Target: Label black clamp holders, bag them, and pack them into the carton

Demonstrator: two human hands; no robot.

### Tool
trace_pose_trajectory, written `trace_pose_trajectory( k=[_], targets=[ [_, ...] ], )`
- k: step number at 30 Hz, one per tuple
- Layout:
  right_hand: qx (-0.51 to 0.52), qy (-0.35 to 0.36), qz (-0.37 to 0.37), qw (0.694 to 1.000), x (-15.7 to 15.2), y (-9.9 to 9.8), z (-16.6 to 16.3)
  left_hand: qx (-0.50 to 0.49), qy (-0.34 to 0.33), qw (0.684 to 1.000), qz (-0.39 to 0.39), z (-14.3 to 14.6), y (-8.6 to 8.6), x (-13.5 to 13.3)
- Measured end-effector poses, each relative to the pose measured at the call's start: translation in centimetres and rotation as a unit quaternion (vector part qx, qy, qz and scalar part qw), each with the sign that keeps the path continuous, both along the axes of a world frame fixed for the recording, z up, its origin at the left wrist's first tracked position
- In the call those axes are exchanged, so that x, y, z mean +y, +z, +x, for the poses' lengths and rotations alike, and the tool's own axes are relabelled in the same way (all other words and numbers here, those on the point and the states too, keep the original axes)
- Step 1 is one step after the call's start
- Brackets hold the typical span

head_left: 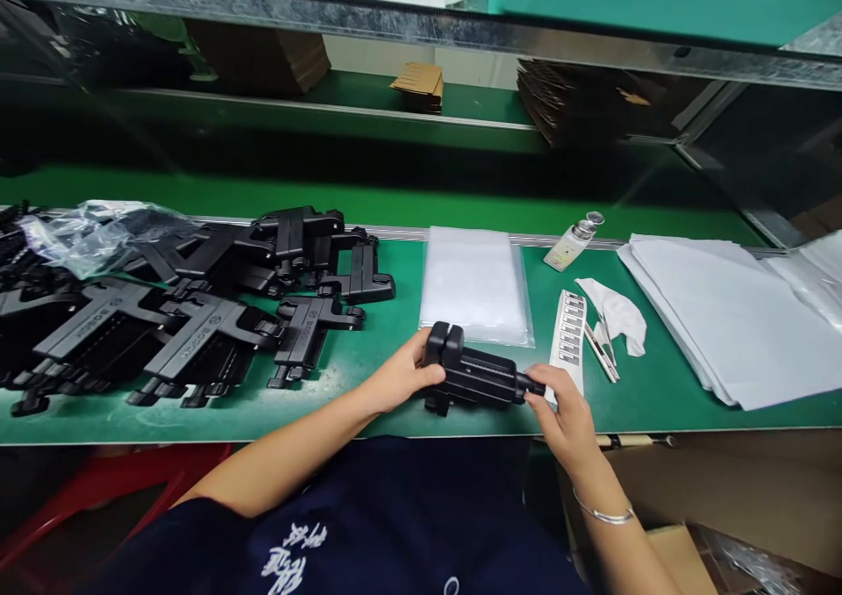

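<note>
At lower centre of the frame, the left hand [395,376] and right hand [566,415] grip opposite ends of a matte black plastic holder [477,374], fingers curled around it. It sits low over the green desk [368,332], just before a flat, glossy clear bag [474,283].

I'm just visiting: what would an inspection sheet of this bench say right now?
Surface: green bench mat, scuffed pale near the front edge.
Job's things: black plastic part held at both ends; clear bags just behind it.
Clutter: pile of similar black parts, label strip, white cloth, small bottle, white sheets.
Grips: left hand and right hand both shut on the part.
Cables: nothing seen.
Surroundings: cardboard stacks on the far shelf; carton at lower right.
</note>
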State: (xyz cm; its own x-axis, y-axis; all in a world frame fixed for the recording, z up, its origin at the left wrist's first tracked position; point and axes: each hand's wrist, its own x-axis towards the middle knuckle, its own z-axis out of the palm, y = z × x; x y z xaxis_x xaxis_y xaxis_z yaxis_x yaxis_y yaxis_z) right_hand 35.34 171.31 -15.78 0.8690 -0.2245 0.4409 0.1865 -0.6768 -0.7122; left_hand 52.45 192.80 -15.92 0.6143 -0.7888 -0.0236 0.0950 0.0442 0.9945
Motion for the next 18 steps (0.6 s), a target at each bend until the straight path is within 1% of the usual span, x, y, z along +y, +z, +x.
trace_pose_trajectory(
  k=[1,2,3,5,6,7,8,10,12,13,14,15,17,18],
  targets=[
    [0.020,-0.003,0.032,0.999,-0.1,-0.4,-0.1,-0.069,-0.014,0.998,-0.007,0.1,0.3,0.3],
    [0.044,-0.004,0.066,0.997,-0.2,-0.8,-0.2,-0.153,-0.032,0.988,-0.017,0.2,0.6,0.6],
    [0.066,-0.002,0.096,0.993,-0.2,-1.2,-0.3,-0.242,-0.054,0.968,-0.033,0.3,0.9,0.9],
    [0.086,-0.001,0.128,0.988,-0.1,-1.9,-0.3,-0.403,-0.101,0.906,-0.080,0.6,1.4,1.3],
    [0.081,-0.006,0.132,0.988,0.0,-2.1,-0.3,-0.461,-0.121,0.873,-0.104,0.7,1.6,1.4],
    [0.070,-0.015,0.132,0.989,0.1,-2.3,-0.3,-0.502,-0.133,0.846,-0.120,0.7,1.7,1.4],
    [0.057,-0.022,0.129,0.990,0.2,-2.4,-0.2,-0.528,-0.139,0.828,-0.129,0.8,1.7,1.5],
    [0.036,-0.029,0.120,0.992,0.3,-2.4,-0.1,-0.550,-0.136,0.812,-0.140,0.9,1.6,1.5],
    [0.029,-0.026,0.112,0.993,0.5,-2.2,-0.1,-0.543,-0.124,0.817,-0.147,0.8,1.5,1.7],
    [0.029,-0.022,0.106,0.994,0.5,-2.0,-0.1,-0.526,-0.116,0.831,-0.142,0.8,1.4,1.8],
    [0.029,-0.019,0.097,0.995,0.6,-1.7,-0.1,-0.495,-0.104,0.854,-0.123,0.7,1.4,1.9],
    [0.028,-0.016,0.080,0.996,0.7,-1.3,-0.1,-0.444,-0.085,0.887,-0.090,0.6,1.4,2.0],
    [0.016,-0.002,0.009,1.000,0.8,-0.4,-0.1,-0.279,-0.022,0.960,-0.019,0.5,1.4,2.0],
    [0.003,0.012,-0.045,0.999,0.9,0.0,0.0,-0.174,0.011,0.985,0.000,0.5,1.4,2.0]
  ],
)
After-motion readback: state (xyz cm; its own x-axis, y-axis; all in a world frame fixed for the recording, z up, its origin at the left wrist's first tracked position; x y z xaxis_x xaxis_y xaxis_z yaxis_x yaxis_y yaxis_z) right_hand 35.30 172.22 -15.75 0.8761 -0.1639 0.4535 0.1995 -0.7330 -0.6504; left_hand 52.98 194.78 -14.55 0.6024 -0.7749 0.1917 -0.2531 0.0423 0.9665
